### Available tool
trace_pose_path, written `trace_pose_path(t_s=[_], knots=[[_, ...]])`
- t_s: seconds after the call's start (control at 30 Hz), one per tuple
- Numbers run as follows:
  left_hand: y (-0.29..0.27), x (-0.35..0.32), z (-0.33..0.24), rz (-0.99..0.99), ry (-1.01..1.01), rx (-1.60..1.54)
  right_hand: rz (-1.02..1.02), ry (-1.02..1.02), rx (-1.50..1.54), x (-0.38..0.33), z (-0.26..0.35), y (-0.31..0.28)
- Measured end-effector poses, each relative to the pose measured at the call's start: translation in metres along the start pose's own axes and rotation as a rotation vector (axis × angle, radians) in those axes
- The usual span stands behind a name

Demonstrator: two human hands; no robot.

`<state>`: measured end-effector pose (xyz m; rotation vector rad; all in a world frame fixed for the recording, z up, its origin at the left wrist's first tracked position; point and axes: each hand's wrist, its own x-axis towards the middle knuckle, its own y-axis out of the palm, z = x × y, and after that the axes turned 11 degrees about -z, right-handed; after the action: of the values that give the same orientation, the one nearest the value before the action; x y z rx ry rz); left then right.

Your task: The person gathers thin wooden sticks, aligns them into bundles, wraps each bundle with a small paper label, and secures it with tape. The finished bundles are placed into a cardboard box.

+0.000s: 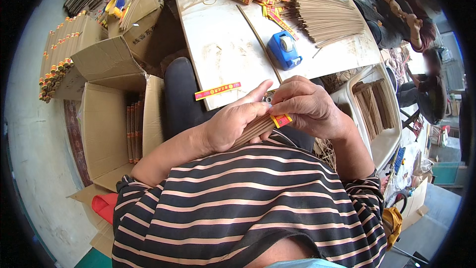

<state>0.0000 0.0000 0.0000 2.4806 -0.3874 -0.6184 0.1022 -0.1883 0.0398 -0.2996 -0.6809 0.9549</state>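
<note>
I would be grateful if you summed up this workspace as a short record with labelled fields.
Left hand: the left hand holds a bundle of brown sticks
Right hand: the right hand has its fingers at the bundle's end, beside a red-and-yellow label; exact grip hidden
Table: the white table bears a blue tape dispenser, a loose label strip and fanned-out sticks
Left side: open cardboard box with labelled bundles inside
Right side: white tub containing more sticks
</note>
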Motion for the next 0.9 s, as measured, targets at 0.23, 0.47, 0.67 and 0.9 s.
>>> trace_pose_path(t_s=[0.23, 0.47, 0.67, 0.9], knots=[[0.008, -0.001, -0.007, -0.071, -0.028, -0.041, -0.026, -0.235, -0.185, 0.010, 0.006, -0.003], [0.006, 0.002, -0.010, 0.021, -0.062, -0.231, -0.025, -0.484, -0.248, 0.015, -0.002, -0.003], [0.006, 0.002, -0.014, -0.018, -0.041, -0.165, 0.028, -0.657, -0.394, 0.023, -0.002, -0.009], [0.014, -0.017, -0.030, -0.315, 0.086, 0.182, -0.301, -0.263, -0.145, 0.005, 0.008, -0.006]])
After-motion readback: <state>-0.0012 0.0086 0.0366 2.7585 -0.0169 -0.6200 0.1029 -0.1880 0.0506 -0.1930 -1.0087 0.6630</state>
